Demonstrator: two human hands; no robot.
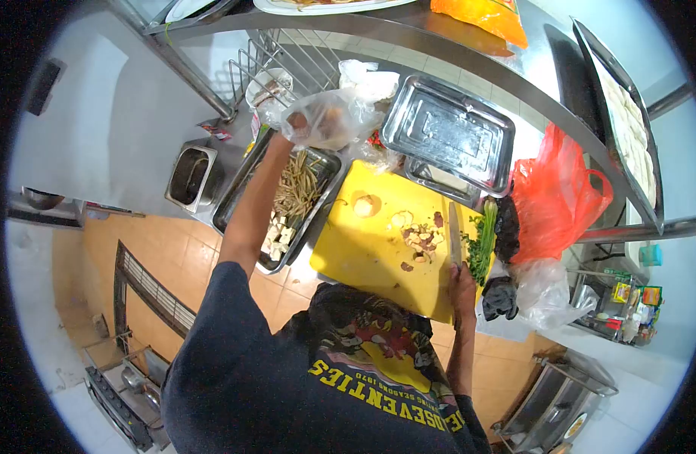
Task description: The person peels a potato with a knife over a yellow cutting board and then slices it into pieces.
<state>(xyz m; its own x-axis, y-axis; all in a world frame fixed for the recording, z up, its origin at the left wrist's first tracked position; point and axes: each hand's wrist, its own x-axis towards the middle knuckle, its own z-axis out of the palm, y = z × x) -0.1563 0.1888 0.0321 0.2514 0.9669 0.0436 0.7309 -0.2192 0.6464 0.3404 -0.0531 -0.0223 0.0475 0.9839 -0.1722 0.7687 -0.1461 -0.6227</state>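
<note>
My right hand is closed round the handle of a knife, whose blade lies along the right side of a yellow cutting board. Chopped pale and reddish-brown pieces lie on the board left of the blade. A round pale peeled piece sits near the board's upper left. Green leafy herbs rest along the right edge. My left hand reaches to a clear plastic bag beyond the board; plastic blurs its fingers, and the brownish contents cannot be made out.
Left of the board, a metal tray holds cut green-brown strips and white cubes. An empty-looking steel tray stands behind. A red plastic bag lies right. Overhead runs a metal shelf.
</note>
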